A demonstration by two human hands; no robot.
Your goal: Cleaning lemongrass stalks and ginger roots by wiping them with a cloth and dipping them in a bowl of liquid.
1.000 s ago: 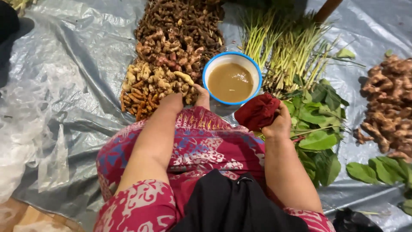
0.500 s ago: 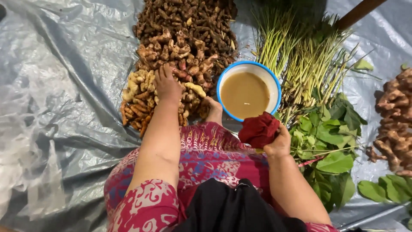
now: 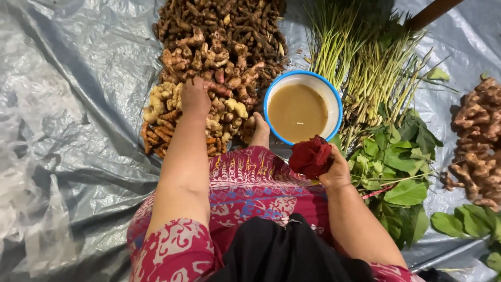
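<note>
The left hand (image 3: 195,97) rests on the pile of pale roots (image 3: 209,112), fingers curled down among them; what they grip I cannot tell. The right hand (image 3: 334,169) clutches a dark red cloth (image 3: 311,156) at 6 o'clock from the blue-rimmed bowl (image 3: 334,99) of brown liquid

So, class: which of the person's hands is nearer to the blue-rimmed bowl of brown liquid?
Right. The right hand, holding a dark red cloth, sits just below the bowl, by its rim. The left hand rests on the pile of roots, off to the bowl's left.
</note>
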